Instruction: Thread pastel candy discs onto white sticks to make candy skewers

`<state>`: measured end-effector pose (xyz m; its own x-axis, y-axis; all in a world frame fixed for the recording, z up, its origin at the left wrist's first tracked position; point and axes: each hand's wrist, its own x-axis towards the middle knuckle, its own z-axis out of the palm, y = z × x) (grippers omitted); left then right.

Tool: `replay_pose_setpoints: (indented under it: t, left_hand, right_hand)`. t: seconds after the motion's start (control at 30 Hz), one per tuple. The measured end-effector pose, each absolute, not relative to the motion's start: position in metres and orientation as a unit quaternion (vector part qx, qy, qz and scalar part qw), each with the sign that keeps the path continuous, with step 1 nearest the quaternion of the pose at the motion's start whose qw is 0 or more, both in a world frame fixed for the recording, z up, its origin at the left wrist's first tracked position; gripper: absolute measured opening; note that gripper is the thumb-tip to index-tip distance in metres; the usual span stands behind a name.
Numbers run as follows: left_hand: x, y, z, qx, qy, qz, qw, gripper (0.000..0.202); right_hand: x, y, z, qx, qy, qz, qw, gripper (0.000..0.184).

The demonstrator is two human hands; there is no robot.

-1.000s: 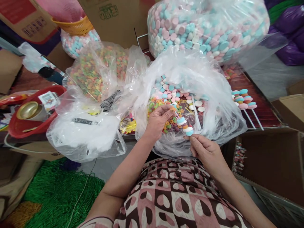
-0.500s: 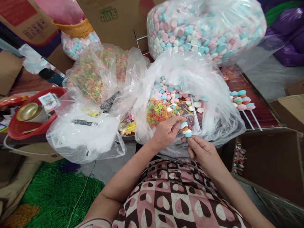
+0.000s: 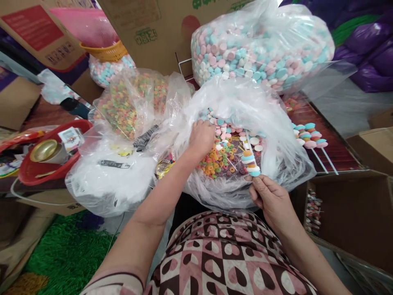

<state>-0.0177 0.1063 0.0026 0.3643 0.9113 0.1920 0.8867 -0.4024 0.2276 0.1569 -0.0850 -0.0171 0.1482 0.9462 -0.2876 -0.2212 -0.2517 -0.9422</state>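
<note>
Your right hand (image 3: 270,198) pinches a half-stacked candy skewer (image 3: 250,160) by its lower end, upright just above the fingers. Your left hand (image 3: 202,137), fingers curled down, digs into the loose pastel discs (image 3: 225,130) in the open bag (image 3: 276,123); whether it grips one, I cannot tell. Picking seems under way; next, thread a disc onto the stick.
</note>
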Motion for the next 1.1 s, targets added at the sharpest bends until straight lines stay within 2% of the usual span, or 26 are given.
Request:
replay_pose_setpoints:
  t: [0.23, 0.5, 0.7, 0.8, 0.9, 1.0, 1.1]
  left_hand:
    - [-0.013, 0.125, 0.0, 0.828, 0.553, 0.086, 0.017, 0.024]
    - [0.006, 0.112, 0.004, 0.823, 0.553, 0.095, 0.09, 0.02]
    - [0.02, 0.11, -0.009, 0.847, 0.523, 0.069, 0.071, 0.036]
    - [0.013, 0.11, -0.006, 0.828, 0.537, 0.116, 0.107, 0.031]
    - [0.002, 0.099, 0.001, 0.768, 0.544, 0.251, 0.226, 0.021]
    - [-0.004, 0.07, 0.003, 0.648, 0.485, 0.383, 0.445, 0.013]
    - [-0.001, 0.033, -0.001, 0.535, 0.401, 0.434, 0.604, 0.019]
  right_hand:
    - [0.163, -0.086, -0.022, -0.563, -0.307, 0.555, 0.53, 0.039]
    - [0.161, -0.084, -0.024, -0.559, -0.311, 0.558, 0.528, 0.039]
    - [0.162, -0.087, -0.026, -0.567, -0.317, 0.553, 0.522, 0.038]
    - [0.167, -0.086, -0.032, -0.574, -0.332, 0.542, 0.516, 0.037]
    - [0.17, -0.079, -0.034, -0.594, -0.36, 0.487, 0.529, 0.036]
    - [0.166, -0.065, -0.028, -0.609, -0.38, 0.435, 0.543, 0.031]
    - [0.157, -0.049, -0.02, -0.593, -0.393, 0.441, 0.546, 0.031]
